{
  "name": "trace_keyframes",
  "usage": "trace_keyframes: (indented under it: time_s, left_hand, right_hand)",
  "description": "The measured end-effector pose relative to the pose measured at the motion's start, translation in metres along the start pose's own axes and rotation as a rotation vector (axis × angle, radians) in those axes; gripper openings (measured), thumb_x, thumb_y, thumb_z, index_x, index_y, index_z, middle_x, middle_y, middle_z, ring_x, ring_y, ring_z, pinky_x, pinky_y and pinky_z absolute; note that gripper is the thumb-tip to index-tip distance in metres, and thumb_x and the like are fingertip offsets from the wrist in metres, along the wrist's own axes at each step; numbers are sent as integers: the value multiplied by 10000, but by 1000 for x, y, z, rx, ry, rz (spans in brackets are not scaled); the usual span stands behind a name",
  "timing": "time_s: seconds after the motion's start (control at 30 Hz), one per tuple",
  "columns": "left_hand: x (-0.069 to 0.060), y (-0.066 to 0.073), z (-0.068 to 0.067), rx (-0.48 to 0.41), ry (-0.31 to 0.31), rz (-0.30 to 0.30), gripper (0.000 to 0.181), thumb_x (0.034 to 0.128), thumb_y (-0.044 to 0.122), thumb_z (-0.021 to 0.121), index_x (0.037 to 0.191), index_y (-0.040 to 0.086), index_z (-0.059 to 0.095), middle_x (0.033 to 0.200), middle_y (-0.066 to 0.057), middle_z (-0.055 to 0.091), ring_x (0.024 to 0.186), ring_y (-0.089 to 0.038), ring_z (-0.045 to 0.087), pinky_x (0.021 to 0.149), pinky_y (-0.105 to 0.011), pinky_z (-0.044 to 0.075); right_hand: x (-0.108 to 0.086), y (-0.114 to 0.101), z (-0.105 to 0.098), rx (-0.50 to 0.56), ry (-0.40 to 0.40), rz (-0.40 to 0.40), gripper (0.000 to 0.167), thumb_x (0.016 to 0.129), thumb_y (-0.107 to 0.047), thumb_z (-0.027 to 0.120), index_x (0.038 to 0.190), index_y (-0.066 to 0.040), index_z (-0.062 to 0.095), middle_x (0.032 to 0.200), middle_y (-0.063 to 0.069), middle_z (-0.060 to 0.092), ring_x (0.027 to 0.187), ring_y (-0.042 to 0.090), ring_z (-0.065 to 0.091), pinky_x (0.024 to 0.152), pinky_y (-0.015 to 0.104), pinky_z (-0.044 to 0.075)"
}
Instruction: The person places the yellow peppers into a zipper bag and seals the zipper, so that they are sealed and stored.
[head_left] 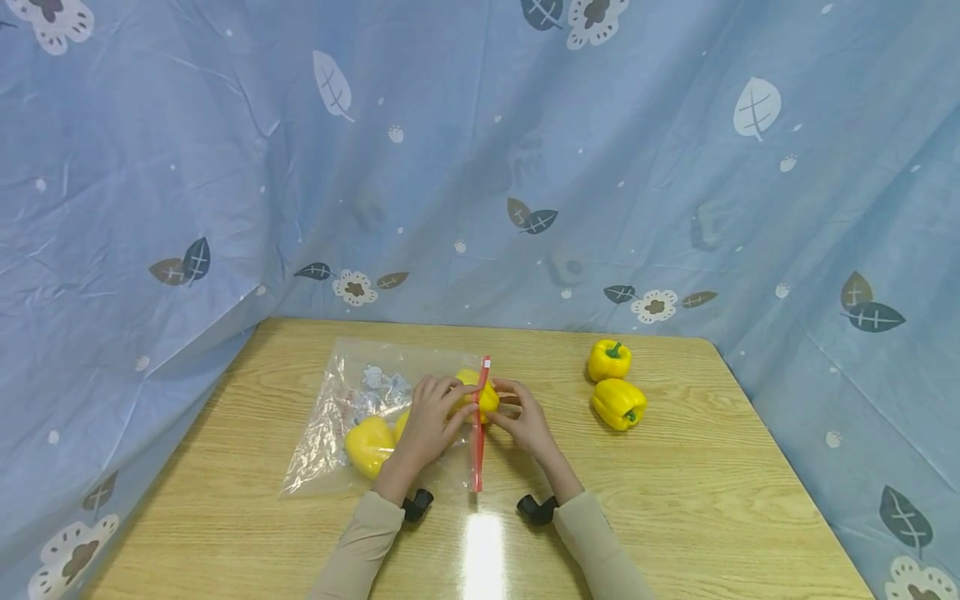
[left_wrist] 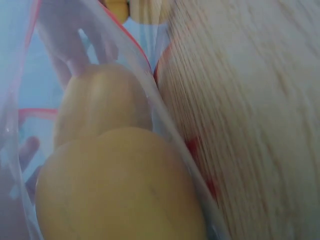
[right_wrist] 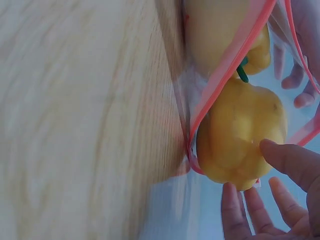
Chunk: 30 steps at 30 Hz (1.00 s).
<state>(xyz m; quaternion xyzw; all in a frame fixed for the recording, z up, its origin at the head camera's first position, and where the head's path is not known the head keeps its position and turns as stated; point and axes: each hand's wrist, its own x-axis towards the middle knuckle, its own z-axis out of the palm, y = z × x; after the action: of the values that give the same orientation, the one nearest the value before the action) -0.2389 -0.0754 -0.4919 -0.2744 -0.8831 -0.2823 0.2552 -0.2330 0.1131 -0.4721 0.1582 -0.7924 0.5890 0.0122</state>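
Hands (head_left: 432, 419) (head_left: 528, 423) hold a lobed pepper (right_wrist: 239, 125) and crinkled plastic bag (head_left: 429, 360).

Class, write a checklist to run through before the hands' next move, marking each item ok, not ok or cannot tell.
1. Bag open: ok, its red rim is parted.
2. Left hand at the rim: ok.
3. Right hand holding a pepper: ok.
4. That pepper fully inside: not ok, it straddles the rim.
5. Loose peppers bagged: not ok, two lie on the table.
6. Bag free of tears: cannot tell.
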Motion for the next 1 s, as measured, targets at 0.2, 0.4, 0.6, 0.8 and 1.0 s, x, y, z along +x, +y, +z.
trace_keyframes:
  time_s: [0.2, 0.4, 0.6, 0.8, 1.0]
  left_hand:
    - [0, 1, 0, -5, 17, 16, 292, 910, 334, 573, 1167, 209, 632, 1059, 3, 574, 1018, -206, 474, 1037, -526, 251]
    - [0, 1, 0, -10, 7, 12, 298, 918, 340, 559, 1170, 197, 632, 1075, 4, 572, 1046, -208, 468, 1041, -537, 246]
    - [0, 1, 0, -6, 9, 16, 301, 916, 343, 561, 1163, 188, 635, 1080, -6, 582, 1040, -215, 476, 1025, -563, 264]
    - [1, 2, -1, -7, -5, 6, 303, 914, 337, 565, 1154, 167, 640, 1072, -16, 588, 1021, -221, 477, 1031, -572, 252]
    - [1, 2, 0, 0, -13, 0, 296, 911, 343, 567, 1149, 184, 639, 1070, -8, 584, 1031, -217, 476, 1033, -572, 246]
  right_hand:
    - [2, 5, 1, 104, 12, 34, 499, 812, 89, 633, 1277, 92, 453, 1265, 310, 431, 1125, 465, 483, 932, 480, 437]
    - [5, 6, 3, 157, -13, 43, 536, 820, 97, 619, 1310, 103, 402, 1240, 332, 456, 1156, 458, 475, 956, 454, 422]
    - [4, 4, 4, 187, -29, 33, 585, 826, 106, 605, 1343, 108, 332, 1234, 347, 465, 1142, 475, 482, 939, 438, 439]
    - [3, 6, 6, 200, -66, 24, 596, 827, 104, 602, 1351, 107, 318, 1243, 350, 464, 1147, 489, 472, 948, 454, 433]
    - [5, 16, 8, 223, -89, 13, 621, 816, 116, 610, 1363, 96, 316, 1245, 340, 467, 1133, 484, 480, 958, 504, 410]
